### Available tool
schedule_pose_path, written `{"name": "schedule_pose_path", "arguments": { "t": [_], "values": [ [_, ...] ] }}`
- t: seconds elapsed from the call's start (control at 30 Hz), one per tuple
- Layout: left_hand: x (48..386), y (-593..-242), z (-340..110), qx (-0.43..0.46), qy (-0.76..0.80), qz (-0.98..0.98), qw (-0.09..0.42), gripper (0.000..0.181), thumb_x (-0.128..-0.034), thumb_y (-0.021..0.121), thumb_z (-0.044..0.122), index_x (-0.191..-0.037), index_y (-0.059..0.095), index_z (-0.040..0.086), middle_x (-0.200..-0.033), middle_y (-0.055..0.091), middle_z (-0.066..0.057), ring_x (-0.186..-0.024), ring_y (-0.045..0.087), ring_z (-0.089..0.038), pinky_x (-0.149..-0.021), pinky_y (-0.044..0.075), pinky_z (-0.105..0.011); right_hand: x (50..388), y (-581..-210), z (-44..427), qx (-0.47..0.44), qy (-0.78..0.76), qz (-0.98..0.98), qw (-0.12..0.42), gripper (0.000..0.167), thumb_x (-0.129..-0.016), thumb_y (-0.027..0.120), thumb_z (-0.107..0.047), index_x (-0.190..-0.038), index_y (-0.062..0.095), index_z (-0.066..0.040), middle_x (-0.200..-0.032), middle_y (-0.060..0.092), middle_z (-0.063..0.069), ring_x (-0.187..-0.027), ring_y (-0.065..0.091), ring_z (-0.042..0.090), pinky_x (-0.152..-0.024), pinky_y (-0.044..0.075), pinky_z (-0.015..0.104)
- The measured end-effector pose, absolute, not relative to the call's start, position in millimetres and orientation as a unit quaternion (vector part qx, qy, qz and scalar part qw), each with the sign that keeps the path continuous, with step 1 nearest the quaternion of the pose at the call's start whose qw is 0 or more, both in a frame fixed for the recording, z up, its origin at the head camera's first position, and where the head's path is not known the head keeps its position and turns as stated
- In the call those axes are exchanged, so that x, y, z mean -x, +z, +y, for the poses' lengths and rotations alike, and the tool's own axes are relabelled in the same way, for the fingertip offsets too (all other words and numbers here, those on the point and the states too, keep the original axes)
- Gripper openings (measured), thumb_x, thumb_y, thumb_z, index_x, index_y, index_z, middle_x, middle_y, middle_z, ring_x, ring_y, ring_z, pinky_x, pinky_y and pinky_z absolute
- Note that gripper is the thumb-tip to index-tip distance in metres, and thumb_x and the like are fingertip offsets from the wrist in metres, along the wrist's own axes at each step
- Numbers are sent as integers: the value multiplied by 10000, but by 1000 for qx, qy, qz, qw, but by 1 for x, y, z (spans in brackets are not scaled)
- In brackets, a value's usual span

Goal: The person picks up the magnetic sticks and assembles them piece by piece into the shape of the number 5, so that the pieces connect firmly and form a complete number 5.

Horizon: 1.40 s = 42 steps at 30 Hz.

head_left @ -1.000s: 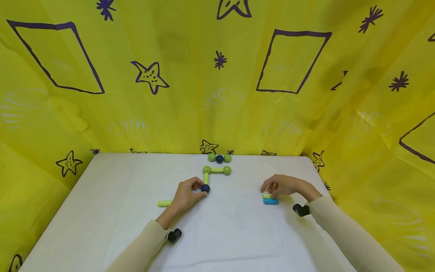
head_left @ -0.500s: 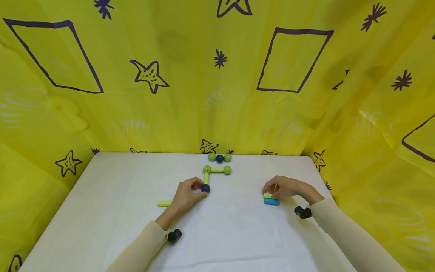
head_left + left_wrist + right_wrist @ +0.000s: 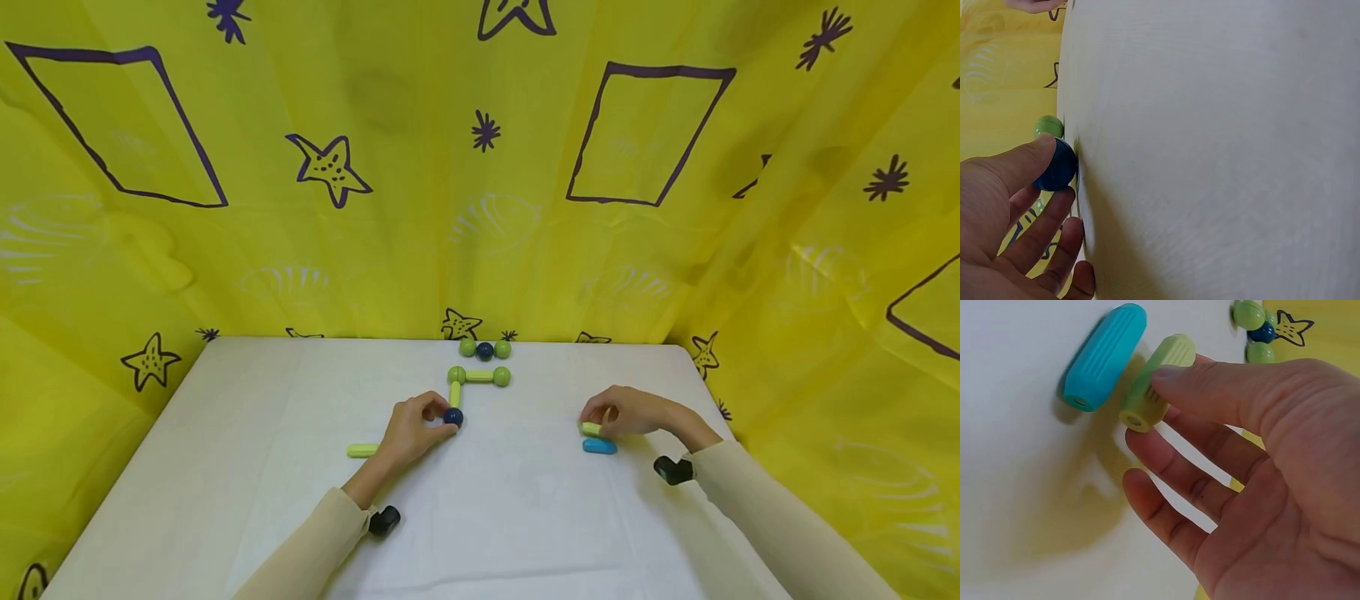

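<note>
My left hand pinches a dark blue ball between thumb and fingers; the same ball shows close up in the left wrist view. The ball sits at the near end of a yellow-green stick. That stick runs back to a green ball, from which another stick leads right to a second green ball. Over on the right, my right hand grips a loose yellow-green stick between thumb and fingers. A blue stick lies beside it on the table.
At the back edge of the white table a dark blue ball stands between two green balls. Another yellow-green stick lies left of my left wrist. Yellow patterned cloth hangs behind the table and along its sides.
My right hand has closed on the yellow-green stick and lifted it slightly, away from the blue stick. The left hand keeps its hold on the dark blue ball, unmoved.
</note>
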<state>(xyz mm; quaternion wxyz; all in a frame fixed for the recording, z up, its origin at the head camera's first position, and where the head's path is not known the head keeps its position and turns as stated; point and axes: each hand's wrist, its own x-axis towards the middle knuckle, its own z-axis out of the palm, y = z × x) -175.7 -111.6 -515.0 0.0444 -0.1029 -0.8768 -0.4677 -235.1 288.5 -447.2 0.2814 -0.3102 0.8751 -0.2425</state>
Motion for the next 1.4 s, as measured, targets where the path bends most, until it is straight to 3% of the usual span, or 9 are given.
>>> {"name": "schedule_pose_path", "arguments": {
  "t": [0.6, 0.87, 1.4],
  "values": [
    [175, -516, -113, 100, -466, -878, 41, 260, -802, 892, 119, -1002, 726, 130, -923, 710, 27, -865, 608, -158, -807, 501, -335, 238, -427, 295, 291, -347, 844, 287, 204, -959, 706, -45, -1160, 724, -75, -1055, 734, 162, -950, 679, 234, -825, 542, 275],
    [175, -515, -113, 103, -464, -879, 38, 283, -804, 887, 112, -1036, 727, 127, -938, 721, 17, -874, 614, -167, -820, 502, -348, 238, -428, 292, 287, -356, 839, 297, 193, -960, 709, -54, -1152, 726, -57, -1011, 739, 175, -879, 662, 257, -759, 539, 302],
    [177, -516, -114, 112, -458, -881, 34, 263, -812, 879, 119, -1025, 726, 130, -931, 728, 25, -877, 601, -151, -829, 500, -353, 252, -429, 264, 337, -340, 828, 292, 170, -960, 707, -53, -1127, 732, -73, -1022, 731, 178, -872, 665, 246, -767, 536, 284]
  ]
}}
